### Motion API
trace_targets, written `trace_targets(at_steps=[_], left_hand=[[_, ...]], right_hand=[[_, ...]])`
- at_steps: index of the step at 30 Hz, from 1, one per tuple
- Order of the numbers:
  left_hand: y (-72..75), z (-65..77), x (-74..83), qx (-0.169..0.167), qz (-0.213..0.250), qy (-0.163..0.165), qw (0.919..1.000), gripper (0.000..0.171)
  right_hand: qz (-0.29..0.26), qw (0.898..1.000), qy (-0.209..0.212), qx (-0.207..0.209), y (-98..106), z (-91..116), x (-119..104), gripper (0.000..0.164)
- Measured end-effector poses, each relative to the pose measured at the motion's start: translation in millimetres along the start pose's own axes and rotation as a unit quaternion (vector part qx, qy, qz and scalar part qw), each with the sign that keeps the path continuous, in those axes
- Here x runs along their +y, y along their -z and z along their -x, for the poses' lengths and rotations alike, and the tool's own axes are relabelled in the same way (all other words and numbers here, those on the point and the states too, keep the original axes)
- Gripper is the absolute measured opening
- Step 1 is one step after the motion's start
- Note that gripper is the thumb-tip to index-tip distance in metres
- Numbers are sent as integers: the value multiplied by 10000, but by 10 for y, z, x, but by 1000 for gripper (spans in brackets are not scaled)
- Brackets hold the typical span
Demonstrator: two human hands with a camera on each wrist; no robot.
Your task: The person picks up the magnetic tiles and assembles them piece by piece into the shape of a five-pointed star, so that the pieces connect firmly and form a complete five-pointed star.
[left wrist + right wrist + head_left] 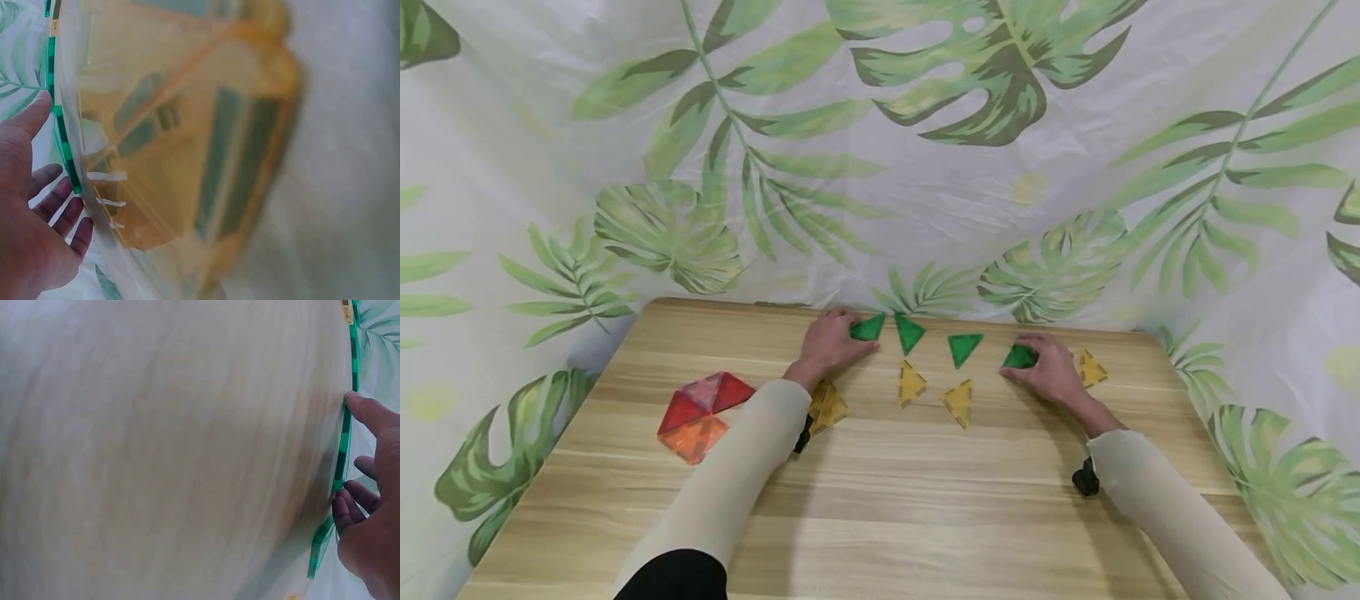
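My left hand (833,343) is at the far edge of the table, holding a translucent green triangular tile (869,327) between thumb and fingers. In the left wrist view the thumb meets one end of that tile (66,150) and the fingers the other. On the right, my right hand (1051,367) grips another green triangular tile (1019,357) by its ends, flat against the tabletop; its edge (344,440) shows between thumb and fingers in the right wrist view. Two more green triangles, one (909,333) upright and one (965,348) pointing down, lie between the hands.
Yellow triangles (912,384) lie nearer me, one group (830,407) beside the left wrist and another (1092,368) right of the right hand. Red and orange tiles (694,437) form a partial ring at left. A leaf-print cloth (925,208) hangs behind the wooden table (880,517).
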State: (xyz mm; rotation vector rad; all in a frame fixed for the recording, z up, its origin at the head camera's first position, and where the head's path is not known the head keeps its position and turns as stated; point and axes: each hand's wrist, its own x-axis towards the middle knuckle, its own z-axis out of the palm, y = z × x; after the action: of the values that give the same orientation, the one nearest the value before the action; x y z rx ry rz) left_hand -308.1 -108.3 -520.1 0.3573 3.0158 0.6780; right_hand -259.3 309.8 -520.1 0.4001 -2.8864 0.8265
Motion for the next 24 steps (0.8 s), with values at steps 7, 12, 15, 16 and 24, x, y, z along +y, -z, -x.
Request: trace_targets(at_steps=[7,12,15,16,24], left_hand=[[19,-9,80,11,-143,176,9997,76],[5,-12,107,-14,-319,270,9991,73],[1,-14,114,32,-386,294,9988,70],[2,-14,119,44,-384,313,9988,70],[17,-19,165,20,-414,506,9979,68]], right_hand=[[96,9998,-51,141,-47,-1,-16,64],[148,9995,-27,268,-82,-2,-14,62],[98,9993,-22,356,-90,2,-12,59],[92,9992,-16,376,-91,5,-16,58],[26,9990,-51,438,-98,16,-43,57]])
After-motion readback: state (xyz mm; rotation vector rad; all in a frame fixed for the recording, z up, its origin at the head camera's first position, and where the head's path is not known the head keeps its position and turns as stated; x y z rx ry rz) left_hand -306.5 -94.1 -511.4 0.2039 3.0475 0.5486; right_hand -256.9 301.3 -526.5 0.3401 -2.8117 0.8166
